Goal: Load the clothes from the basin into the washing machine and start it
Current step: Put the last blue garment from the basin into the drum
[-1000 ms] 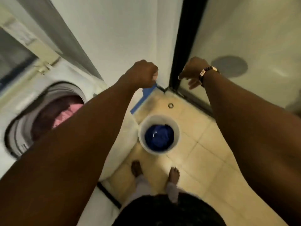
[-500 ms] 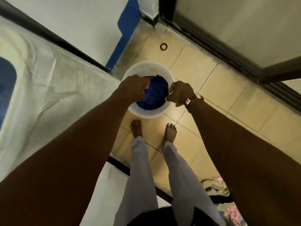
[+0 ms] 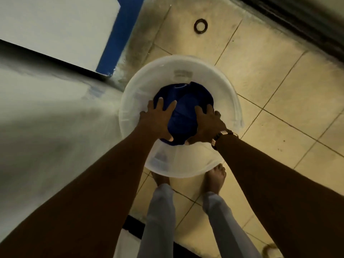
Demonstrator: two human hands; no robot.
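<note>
At the far left, the pale, blurred surface (image 3: 46,127) is filling that side of the view (probably the washing machine's top, though no door or drum is showing here). Next to it, the left hand (image 3: 158,121) is lying on the near-left side of the blue garment (image 3: 186,112), fingers spread and straight with the thumb wrapping the near edge, pressing rather than pinching. The garment is sitting bundled in the white basin (image 3: 229,101), which is standing on the tiled floor (image 3: 279,90) just ahead of the person's bare feet. On the garment's right side, the right hand (image 3: 208,123) is cupping it the same way, fingers open over the cloth, a watch (image 3: 223,135) showing at the wrist. Further right and up, a dark ring (image 3: 200,25) is lying on the tiles well apart from the basin.

By my judgement, the step in hand is gathering this garment for lifting; it is not yet clear of the basin. The next move is calling for both hands to close around the bundle, raise it without trailing ends, and carry it leftward to the machine's opening.
</note>
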